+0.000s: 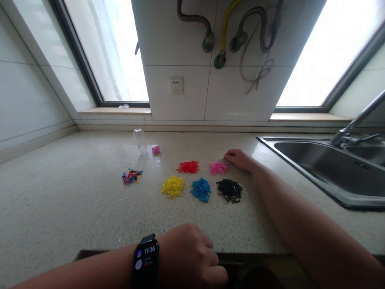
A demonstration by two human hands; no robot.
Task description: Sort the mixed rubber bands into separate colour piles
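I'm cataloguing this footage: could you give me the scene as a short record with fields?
Left hand: curled at the front edge of the pale speckled countertop
Left wrist: black rectangular smartwatch
Right hand: beside the pink pile of small thin bands; grip unclear
Other single-colour piles: red bands, yellow bands, blue bands, black bands
Mixed pile: small multicoloured heap, leftmost
Farther back: clear rounded container, small pink piece
Right side: stainless-steel sink

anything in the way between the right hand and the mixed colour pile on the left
Yes: the straight line from the right hand to the mixed colour pile skirts the far edge of the pink pile, then crosses the red pile.
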